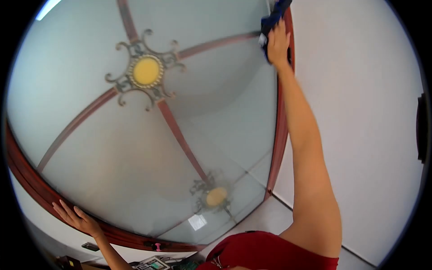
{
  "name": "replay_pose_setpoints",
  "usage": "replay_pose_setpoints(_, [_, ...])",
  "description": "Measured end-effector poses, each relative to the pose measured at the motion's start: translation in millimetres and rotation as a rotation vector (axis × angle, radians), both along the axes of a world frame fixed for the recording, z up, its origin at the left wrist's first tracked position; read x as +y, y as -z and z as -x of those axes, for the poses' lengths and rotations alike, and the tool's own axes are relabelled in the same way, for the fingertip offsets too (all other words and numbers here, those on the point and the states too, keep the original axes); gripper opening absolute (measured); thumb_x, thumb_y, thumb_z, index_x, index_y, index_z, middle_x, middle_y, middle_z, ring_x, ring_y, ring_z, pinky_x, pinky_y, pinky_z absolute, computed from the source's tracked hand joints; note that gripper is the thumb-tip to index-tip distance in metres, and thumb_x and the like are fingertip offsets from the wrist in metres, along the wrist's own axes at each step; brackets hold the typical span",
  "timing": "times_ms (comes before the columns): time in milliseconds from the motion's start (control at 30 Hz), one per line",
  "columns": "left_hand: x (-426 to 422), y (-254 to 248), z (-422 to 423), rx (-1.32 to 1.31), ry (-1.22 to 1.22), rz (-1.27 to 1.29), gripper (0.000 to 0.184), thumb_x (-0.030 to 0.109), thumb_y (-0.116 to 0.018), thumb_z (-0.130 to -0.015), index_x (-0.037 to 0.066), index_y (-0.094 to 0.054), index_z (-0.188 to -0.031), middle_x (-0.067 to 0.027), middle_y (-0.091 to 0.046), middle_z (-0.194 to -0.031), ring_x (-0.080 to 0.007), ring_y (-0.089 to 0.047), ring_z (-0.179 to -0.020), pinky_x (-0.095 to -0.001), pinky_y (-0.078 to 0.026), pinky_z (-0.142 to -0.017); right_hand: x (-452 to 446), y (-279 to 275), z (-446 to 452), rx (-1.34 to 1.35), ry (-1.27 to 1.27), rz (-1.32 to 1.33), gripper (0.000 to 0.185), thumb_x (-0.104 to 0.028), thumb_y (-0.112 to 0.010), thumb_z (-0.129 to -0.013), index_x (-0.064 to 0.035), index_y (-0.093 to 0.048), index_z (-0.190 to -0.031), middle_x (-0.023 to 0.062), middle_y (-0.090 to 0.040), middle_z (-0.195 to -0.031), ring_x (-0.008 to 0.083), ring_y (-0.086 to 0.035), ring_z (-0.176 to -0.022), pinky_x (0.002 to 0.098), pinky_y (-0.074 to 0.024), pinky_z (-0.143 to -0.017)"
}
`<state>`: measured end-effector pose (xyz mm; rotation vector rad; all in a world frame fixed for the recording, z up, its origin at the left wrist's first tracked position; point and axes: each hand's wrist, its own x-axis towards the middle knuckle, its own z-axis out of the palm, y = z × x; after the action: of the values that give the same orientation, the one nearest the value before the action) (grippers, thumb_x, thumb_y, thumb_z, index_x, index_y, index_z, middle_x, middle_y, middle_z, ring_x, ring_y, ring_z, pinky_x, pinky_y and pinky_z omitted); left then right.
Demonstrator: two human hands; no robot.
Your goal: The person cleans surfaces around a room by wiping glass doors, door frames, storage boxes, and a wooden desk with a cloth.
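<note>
A large frosted glass panel (216, 99) in a reddish-brown wooden frame (33, 173) fills most of the view. My right hand (279, 45) reaches up to its top right edge and presses a dark blue cloth (271, 21) there, over the meeting of glass and frame. The fingers are partly sunk into the cloth's folds. At the lower left, my left hand (78, 219) lies on the wooden frame with its fingers spread and nothing in it. A scrolled metal ornament with a yellow disc (146, 71) sits where reddish bars cross the glass.
A second, blurrier yellow disc (217, 196) shows low in the glass. A small pink item (157, 246) is on the bottom frame, and a dark wall plate (91, 246) lies left of it. White wall (355, 112) stretches to the right, with a dark object (422, 128) at its edge.
</note>
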<state>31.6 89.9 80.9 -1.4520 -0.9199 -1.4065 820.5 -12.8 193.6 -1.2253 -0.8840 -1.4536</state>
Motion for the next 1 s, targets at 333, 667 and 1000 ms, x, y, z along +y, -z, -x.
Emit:
replay_pose_setpoints(333, [4,-1,4,0.076,0.011,-0.061,0.044,0.026,-0.044,-0.103,0.005,-0.048,-0.141,-0.0216,-0.035,-0.152,-0.037,-0.034,-0.139,-0.0459,-0.027,-0.115,-23,432,94,1.007,0.097,0.245,0.045,-0.016,-0.048,-0.092,0.0134,-0.046,-0.126,0.0331,-0.037,-0.143,0.0451,-0.033,-0.136,0.0564,-0.0229,-0.11])
replay_pose_setpoints(667, [9,0,7,0.067,0.012,-0.032,0.047,0.032,-0.044,-0.102,0.004,-0.051,-0.139,-0.0241,-0.034,-0.151,-0.0373,-0.034,-0.139,-0.0463,-0.027,-0.115,-18,176,26,0.3,-0.224,0.037,0.052,-0.023,-0.047,-0.093,0.0076,-0.042,-0.134,0.033,-0.027,-0.149,0.0496,-0.025,-0.138,0.054,-0.0187,-0.114])
replay_pose_setpoints(1000, [10,5,4,-0.051,0.147,0.074,0.046,0.029,-0.049,-0.101,0.003,-0.049,-0.139,-0.0259,-0.03,-0.151,-0.0394,-0.029,-0.14,-0.05,-0.025,-0.115,-21,520,92,0.844,-0.354,0.118,0.053,-0.01,-0.045,-0.094,0.0131,-0.03,-0.138,0.033,-0.026,-0.15,0.0451,-0.021,-0.141,0.048,-0.0124,-0.118])
